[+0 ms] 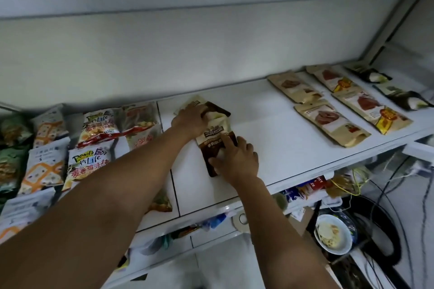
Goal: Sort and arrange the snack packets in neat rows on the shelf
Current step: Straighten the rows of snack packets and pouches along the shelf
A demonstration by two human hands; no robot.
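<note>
Four columns of snack packets lie at the left end of the flat white shelf [270, 148]: green crinkled packets [9, 148] at the edge of view, then white packets with orange pattern [43, 164], then white and yellow packets with red letters [89, 162], then clear packets with red print [141, 122], partly hidden under the left forearm. In the middle of the shelf lie two packets, end to end and overlapping a little. The left grip [190, 121], a bare hand, lies on top of the farther cream and brown flat packet [217, 108]; I cannot tell if its fingers curl around the edge. The right grip [236, 159] rests on the nearer cream and brown flat packet [212, 135], with the index finger straight and pressing on the front and the thumb on the brown lower part. Further right are two plain tan paper pouches [328, 122], two tan pouches with yellow and red corners [366, 103], and two black and white packets [404, 98], each pair in its own column. Below the shelf at the right stands a white round bowl [332, 233] among dark cables.
</note>
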